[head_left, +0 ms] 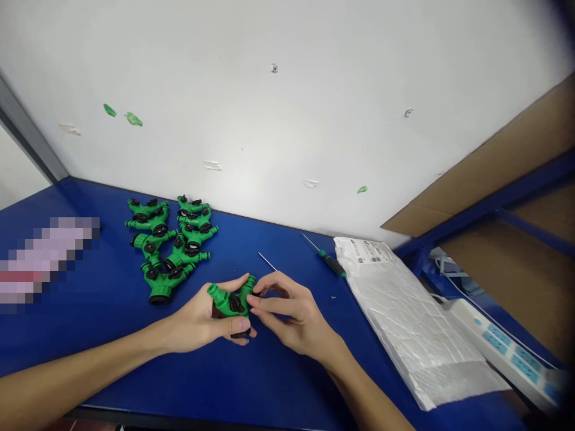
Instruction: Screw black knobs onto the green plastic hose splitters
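Near the table's front, my left hand [202, 320] holds a green Y-shaped connector [233, 303] with black knobs, its fingers under it and the thumb on top. My right hand [287, 311] pinches a small black part [255, 294] at the connector's right branch. A thin metal shaft [267, 261] sticks out beyond the right fingers; its other end is hidden by that hand. Several more green connectors [162, 287] with black knobs lie grouped on the blue table [112, 359], left of the hands.
A green and black screwdriver [331, 262] lies right of the hands, with a tiny screw [333, 297] near it. Farther right are a white padded bag [408, 317] and a power strip [503, 347]. A white wall [251, 120] stands behind the table. A blurred patch covers the left.
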`<action>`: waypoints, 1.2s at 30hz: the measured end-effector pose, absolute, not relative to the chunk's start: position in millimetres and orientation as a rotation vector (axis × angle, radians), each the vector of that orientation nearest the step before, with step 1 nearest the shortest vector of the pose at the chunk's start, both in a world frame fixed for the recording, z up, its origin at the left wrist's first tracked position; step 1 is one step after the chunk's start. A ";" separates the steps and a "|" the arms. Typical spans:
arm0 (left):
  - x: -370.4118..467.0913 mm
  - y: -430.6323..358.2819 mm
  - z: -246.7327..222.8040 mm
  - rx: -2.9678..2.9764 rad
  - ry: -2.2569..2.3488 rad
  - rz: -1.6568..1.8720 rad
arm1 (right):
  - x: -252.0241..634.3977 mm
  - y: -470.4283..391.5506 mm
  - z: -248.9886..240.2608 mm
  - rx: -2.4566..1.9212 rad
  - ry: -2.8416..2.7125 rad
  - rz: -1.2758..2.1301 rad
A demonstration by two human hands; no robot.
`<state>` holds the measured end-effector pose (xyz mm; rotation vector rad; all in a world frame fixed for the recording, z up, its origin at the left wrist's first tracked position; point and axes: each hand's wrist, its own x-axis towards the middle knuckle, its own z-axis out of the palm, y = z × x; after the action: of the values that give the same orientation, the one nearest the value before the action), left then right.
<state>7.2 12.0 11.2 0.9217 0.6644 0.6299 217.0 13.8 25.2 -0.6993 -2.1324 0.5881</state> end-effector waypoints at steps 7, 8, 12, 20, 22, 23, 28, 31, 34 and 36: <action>9.8 8.4 8.8 1.224 0.848 0.778 | 208.9 14.1 19.8 -0.816 -1.897 0.595; 9.5 7.8 7.5 1.342 0.896 0.821 | 206.8 13.6 18.3 -0.848 -1.832 0.645; 7.7 6.2 0.3 1.739 0.992 0.936 | 198.7 11.0 13.9 -0.940 -1.576 1.001; 5.8 6.5 -14.5 2.035 0.918 1.010 | 196.4 10.2 12.3 -0.954 -1.595 1.074; 5.0 5.9 -14.8 2.088 0.923 0.995 | 197.3 10.1 13.0 -0.953 -1.609 1.084; 4.8 5.4 -14.5 2.122 0.928 0.985 | 197.9 10.1 13.6 -0.956 -1.617 1.090; 5.8 1.3 -12.0 2.215 0.976 0.957 | 199.1 12.5 14.7 -0.954 -1.573 1.203; 5.7 0.9 -13.6 2.229 1.007 0.967 | 197.8 14.0 13.2 -0.960 -1.508 1.276; 5.6 4.0 -15.6 2.213 1.028 0.896 | 198.2 14.5 12.9 -1.009 -1.625 1.152; 6.5 6.8 -14.8 2.161 1.028 0.880 | 200.2 14.7 14.3 -1.025 -1.690 1.099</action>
<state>6.5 6.8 -14.8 2.1607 1.0285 0.8801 200.2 14.7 14.3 -1.0253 -1.6905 1.0986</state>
